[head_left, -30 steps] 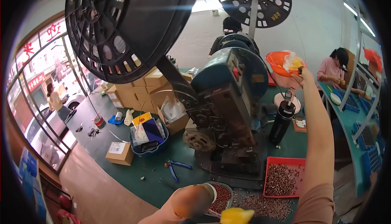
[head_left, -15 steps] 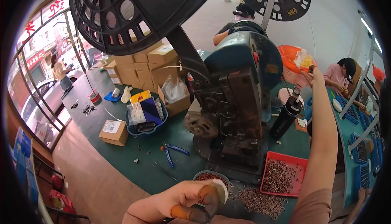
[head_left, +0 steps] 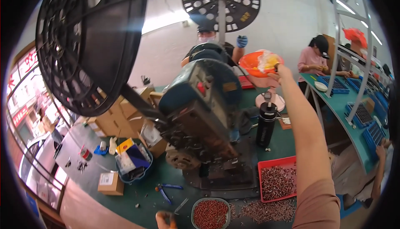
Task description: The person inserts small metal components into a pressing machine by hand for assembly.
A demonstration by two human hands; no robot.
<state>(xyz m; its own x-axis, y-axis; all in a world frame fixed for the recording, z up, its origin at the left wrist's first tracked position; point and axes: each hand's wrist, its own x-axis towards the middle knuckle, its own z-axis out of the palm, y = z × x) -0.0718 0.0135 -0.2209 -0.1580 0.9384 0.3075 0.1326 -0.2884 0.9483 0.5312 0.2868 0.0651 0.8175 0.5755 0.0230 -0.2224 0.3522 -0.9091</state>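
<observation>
My right hand (head_left: 280, 74) is stretched far forward, its fingers closed at the right rim of an orange bowl (head_left: 249, 62). One dark-covered fingertip shows over the edge. In the bowl lies a clear plastic bag (head_left: 266, 59) with something yellow. Cut off by the lower edge, my left hand (head_left: 166, 220) shows only a few fingers, some with dark coverings; what is in it, if anything, is hidden. Closest to it are thin metal tweezers (head_left: 181, 206) and a grey tub (head_left: 193, 216) of small reddish-brown parts.
A heavy machine (head_left: 200, 116) with a large black reel (head_left: 112, 33) fills the middle. Right of it stand a black bottle (head_left: 266, 125) and a red tray (head_left: 278, 160) of small parts; more parts (head_left: 266, 210) lie loose. Blue-handled pliers (head_left: 166, 191) and cartons (head_left: 110, 183) are left. Co-workers sit beyond.
The view has swung to the right and tilted. My left hand has dropped from above the tub to the lower edge, uncovering the tub. My right hand stays at the bowl's rim.
</observation>
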